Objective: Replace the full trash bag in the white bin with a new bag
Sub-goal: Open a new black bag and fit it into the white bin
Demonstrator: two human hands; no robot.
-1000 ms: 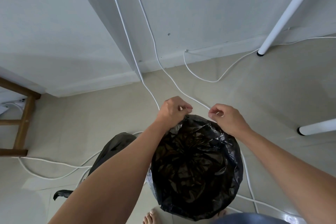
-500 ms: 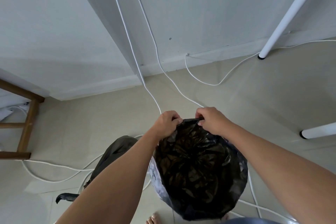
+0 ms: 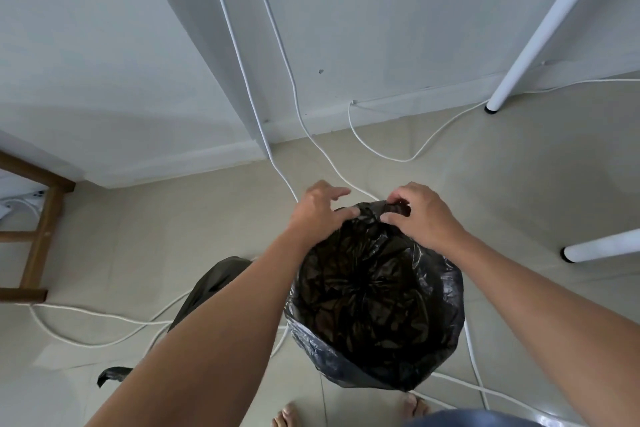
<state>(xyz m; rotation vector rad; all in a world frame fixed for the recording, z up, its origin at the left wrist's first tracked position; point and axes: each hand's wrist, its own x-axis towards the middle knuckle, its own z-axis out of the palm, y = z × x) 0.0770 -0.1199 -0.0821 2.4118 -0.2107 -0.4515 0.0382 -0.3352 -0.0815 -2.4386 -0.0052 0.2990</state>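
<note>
Head view, right hand [image 3: 420, 215] pinching black bag [image 3: 374, 305]

Home room: tiled floor [image 3: 166, 239], white wall [image 3: 86, 45], trailing cables [image 3: 398, 159], wooden frame [image 3: 38, 253], bare feet [image 3: 284, 418].

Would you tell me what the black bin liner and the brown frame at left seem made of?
The black bin liner looks like thin glossy plastic film: crinkles, sheen. The brown frame seems wood, matt-stained: squared bars.
</note>
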